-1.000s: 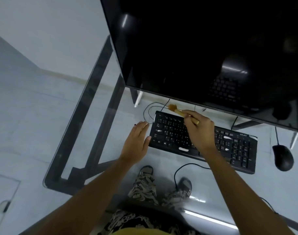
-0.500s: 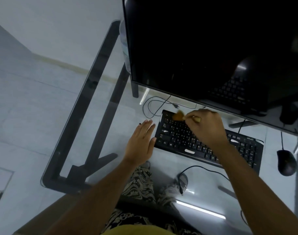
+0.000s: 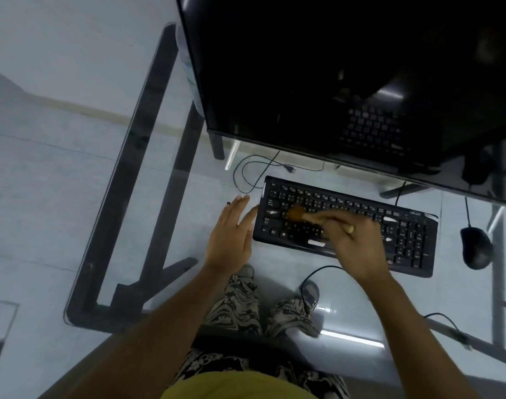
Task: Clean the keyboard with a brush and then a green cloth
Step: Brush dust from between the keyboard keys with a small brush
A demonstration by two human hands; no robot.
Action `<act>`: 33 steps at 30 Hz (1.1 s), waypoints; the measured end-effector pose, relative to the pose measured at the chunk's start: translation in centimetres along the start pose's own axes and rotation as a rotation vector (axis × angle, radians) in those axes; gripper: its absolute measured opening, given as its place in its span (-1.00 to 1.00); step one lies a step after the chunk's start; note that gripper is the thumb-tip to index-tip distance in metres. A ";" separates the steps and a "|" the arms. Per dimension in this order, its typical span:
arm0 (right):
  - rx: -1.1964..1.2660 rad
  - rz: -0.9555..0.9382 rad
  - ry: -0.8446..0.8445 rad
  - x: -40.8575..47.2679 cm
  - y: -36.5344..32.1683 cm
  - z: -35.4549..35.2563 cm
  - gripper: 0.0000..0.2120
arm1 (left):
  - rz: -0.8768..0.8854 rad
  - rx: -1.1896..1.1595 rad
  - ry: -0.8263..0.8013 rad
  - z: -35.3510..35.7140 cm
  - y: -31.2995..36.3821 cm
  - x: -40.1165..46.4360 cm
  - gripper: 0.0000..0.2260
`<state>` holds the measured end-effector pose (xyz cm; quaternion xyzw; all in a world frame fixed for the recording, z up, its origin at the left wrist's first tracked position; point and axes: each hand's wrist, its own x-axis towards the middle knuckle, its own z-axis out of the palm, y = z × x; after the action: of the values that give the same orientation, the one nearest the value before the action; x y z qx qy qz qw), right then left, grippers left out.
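The right hand grips a small wooden brush on the black keyboard; the left hand lies flat, fingers spread open.

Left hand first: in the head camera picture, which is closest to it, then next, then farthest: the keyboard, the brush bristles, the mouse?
From the left hand:
1. Keyboard: its left end lies right beside the fingers.
2. Brush bristles: over the keyboard's left keys, held by the right hand.
3. Mouse: far right, past the keyboard.

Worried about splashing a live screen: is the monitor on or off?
It looks off. The monitor is uniformly black and shows only reflections, including the keyboard. No power light is visible, so standby cannot be ruled out.
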<state>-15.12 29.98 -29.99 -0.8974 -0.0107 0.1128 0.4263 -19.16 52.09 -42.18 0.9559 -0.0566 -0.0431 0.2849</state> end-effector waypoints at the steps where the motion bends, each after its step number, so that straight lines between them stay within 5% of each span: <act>1: -0.051 -0.017 0.105 -0.3 0.2 0.3 -0.78 | 0.003 0.004 -0.002 0.0 0.0 0.0 -0.59; 3: -0.175 -0.043 0.129 -1.2 0.3 1.4 -0.77 | 0.005 -0.004 -0.009 0.0 0.0 0.0 -0.59; 6: -0.157 -0.030 -0.070 -3.1 0.0 3.2 -0.80 | -0.014 -0.010 -0.003 0.2 0.1 -0.1 -0.60; 11: -0.061 0.053 0.291 -3.4 0.4 2.5 -0.78 | -0.003 -0.007 0.017 0.1 0.2 0.0 -0.61; 16: -0.127 0.016 -0.067 -4.7 -0.2 3.7 -0.78 | -0.001 -0.023 0.043 0.4 0.1 0.0 -0.62; 20: -0.075 0.071 0.247 -3.9 -0.1 3.0 -0.78 | 0.008 -0.016 0.054 0.3 0.1 0.1 -0.63; 24: -0.148 0.020 -0.063 -4.3 -1.2 4.9 -0.73 | 0.008 -0.016 0.057 0.3 0.0 0.2 -0.64; 28: -0.072 -0.061 0.052 -3.8 -1.3 4.6 -0.70 | 0.010 -0.027 0.066 0.5 -0.4 0.0 -0.57; 31: -0.255 -0.114 -0.151 -4.0 -1.6 4.8 -0.62 | 0.014 -0.048 0.082 0.6 -0.2 0.3 -0.51; 33: -0.215 -0.080 -0.125 -4.1 -1.6 4.9 -0.61 | 0.023 -0.049 0.090 0.7 -0.3 0.3 -0.50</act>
<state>-19.98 34.30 -30.93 -0.9281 -0.0851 0.1496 0.3303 -18.96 51.88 -42.92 0.9488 -0.0538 0.0018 0.3112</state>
